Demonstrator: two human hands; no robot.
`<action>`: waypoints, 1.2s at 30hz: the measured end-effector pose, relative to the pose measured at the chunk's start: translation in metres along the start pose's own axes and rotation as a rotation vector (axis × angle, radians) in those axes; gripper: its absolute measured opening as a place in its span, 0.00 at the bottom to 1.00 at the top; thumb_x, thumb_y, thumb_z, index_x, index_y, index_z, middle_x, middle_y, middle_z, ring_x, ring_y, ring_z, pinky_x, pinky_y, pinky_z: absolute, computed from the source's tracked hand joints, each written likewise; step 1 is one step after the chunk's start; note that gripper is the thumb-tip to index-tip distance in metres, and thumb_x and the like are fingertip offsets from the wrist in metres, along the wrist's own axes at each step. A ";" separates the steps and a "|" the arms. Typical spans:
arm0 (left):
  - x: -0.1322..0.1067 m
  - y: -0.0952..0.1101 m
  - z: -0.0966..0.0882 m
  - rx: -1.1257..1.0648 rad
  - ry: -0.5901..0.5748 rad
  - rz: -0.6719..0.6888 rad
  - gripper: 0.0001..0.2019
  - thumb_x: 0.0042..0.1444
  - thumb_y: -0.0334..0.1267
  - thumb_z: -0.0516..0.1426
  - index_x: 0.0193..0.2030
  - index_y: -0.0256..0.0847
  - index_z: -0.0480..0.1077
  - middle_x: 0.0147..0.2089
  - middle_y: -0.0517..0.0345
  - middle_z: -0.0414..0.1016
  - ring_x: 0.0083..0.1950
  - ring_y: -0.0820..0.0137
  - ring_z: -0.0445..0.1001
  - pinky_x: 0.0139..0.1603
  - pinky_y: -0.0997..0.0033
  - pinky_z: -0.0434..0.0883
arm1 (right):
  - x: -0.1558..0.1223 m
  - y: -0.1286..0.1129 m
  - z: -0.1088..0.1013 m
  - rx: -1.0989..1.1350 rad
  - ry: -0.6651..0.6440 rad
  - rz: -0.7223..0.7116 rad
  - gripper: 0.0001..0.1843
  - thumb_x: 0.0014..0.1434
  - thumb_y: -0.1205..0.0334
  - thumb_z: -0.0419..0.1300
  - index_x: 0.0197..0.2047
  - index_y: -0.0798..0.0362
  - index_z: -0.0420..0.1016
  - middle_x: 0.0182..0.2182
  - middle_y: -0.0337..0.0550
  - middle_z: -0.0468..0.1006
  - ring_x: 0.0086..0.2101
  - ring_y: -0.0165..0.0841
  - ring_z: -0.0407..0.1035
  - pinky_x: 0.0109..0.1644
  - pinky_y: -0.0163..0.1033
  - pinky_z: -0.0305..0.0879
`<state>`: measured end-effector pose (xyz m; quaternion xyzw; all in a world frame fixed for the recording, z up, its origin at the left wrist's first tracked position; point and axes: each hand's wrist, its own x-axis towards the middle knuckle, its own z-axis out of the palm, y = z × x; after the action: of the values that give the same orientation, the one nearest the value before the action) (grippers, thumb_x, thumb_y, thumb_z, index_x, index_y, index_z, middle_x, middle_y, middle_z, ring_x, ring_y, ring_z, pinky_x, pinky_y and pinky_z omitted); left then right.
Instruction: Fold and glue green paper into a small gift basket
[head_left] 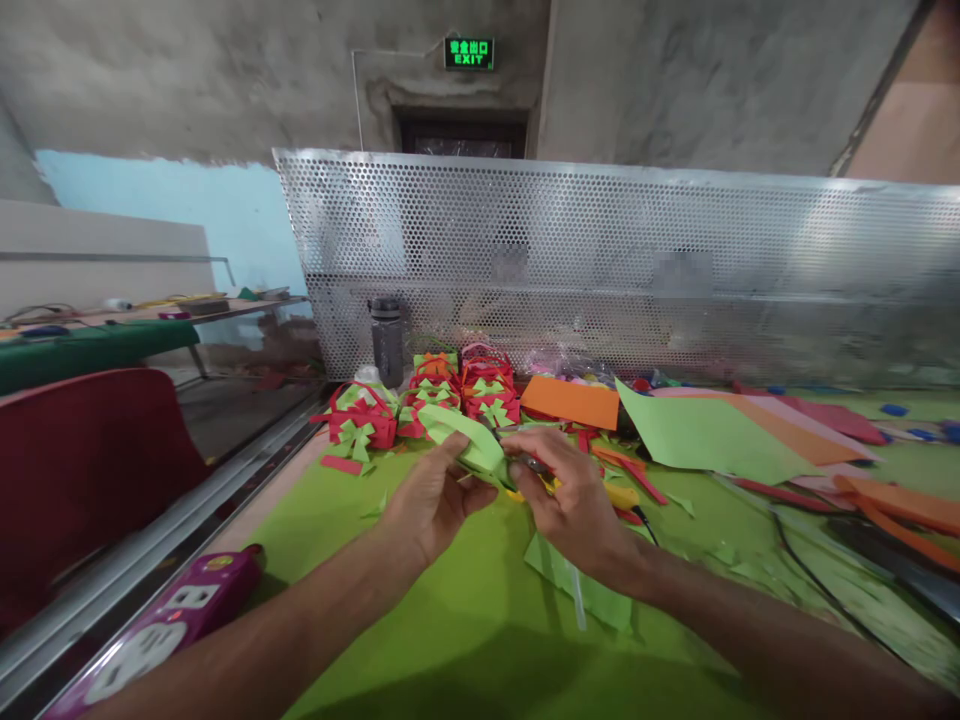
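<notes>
A folded light green paper piece [472,440] is held up over the table, pinched between the thumb and fingers of my left hand [431,495]. At its right edge my right hand [574,495] is closed around a small dark, shiny tool [534,463], mostly hidden by the fingers. Partly behind my right hand shows a yellow tool [621,496] with a black cord. Below that hand lie a green paper sheet [600,590] and a clear stick [577,598]. Beyond my hands stand several red paper baskets [375,428] with green paper bows.
A dark bottle [387,345] stands at the back against a perforated metal screen [600,250]. An orange paper box [570,402], green sheets [705,425] and scraps spread to the right. A purple power strip [202,600] lies at the left edge, beside a red chair [97,480].
</notes>
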<state>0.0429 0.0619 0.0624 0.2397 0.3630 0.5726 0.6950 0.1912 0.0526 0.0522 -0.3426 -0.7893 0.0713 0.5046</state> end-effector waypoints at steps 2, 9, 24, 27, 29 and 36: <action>0.001 0.002 0.000 -0.016 0.008 0.009 0.05 0.58 0.30 0.51 0.33 0.34 0.67 0.23 0.57 0.72 0.17 0.76 0.68 0.19 0.75 0.74 | -0.001 0.001 0.000 -0.005 0.030 -0.032 0.10 0.58 0.69 0.53 0.44 0.51 0.68 0.40 0.45 0.74 0.42 0.35 0.67 0.47 0.43 0.63; 0.002 0.004 0.001 -0.056 0.022 0.047 0.06 0.59 0.31 0.51 0.34 0.34 0.67 0.26 0.54 0.74 0.23 0.72 0.73 0.22 0.74 0.74 | -0.002 0.002 -0.001 -0.173 0.104 -0.223 0.04 0.56 0.68 0.58 0.34 0.52 0.65 0.34 0.45 0.70 0.37 0.35 0.65 0.40 0.42 0.64; -0.005 -0.005 0.004 -0.127 0.009 0.072 0.06 0.58 0.31 0.52 0.30 0.35 0.67 0.24 0.57 0.74 0.21 0.75 0.71 0.25 0.73 0.75 | 0.000 0.002 0.000 -0.313 0.115 -0.249 0.06 0.55 0.67 0.59 0.27 0.51 0.70 0.27 0.41 0.71 0.31 0.34 0.63 0.37 0.43 0.59; -0.005 -0.006 0.003 -0.116 -0.018 0.064 0.07 0.59 0.31 0.51 0.31 0.35 0.67 0.26 0.57 0.74 0.22 0.75 0.72 0.26 0.73 0.75 | 0.000 0.002 0.000 -0.268 0.113 -0.212 0.06 0.54 0.69 0.59 0.27 0.51 0.69 0.27 0.41 0.70 0.31 0.33 0.64 0.37 0.42 0.60; -0.007 -0.007 0.003 -0.076 -0.043 0.057 0.06 0.59 0.33 0.51 0.34 0.35 0.67 0.29 0.54 0.74 0.25 0.73 0.74 0.27 0.72 0.75 | 0.000 0.002 0.000 -0.221 0.103 -0.167 0.06 0.55 0.69 0.58 0.28 0.51 0.68 0.28 0.41 0.70 0.32 0.33 0.64 0.37 0.40 0.60; -0.019 0.000 0.004 0.148 -0.059 0.087 0.16 0.53 0.48 0.56 0.43 0.39 0.63 0.44 0.46 0.72 0.42 0.58 0.75 0.27 0.67 0.74 | 0.016 0.021 -0.016 0.100 0.144 0.067 0.04 0.53 0.65 0.58 0.27 0.51 0.67 0.29 0.39 0.69 0.33 0.33 0.64 0.39 0.40 0.60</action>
<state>0.0448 0.0439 0.0692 0.3228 0.3728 0.5665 0.6602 0.2108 0.0746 0.0622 -0.3475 -0.7346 0.1028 0.5737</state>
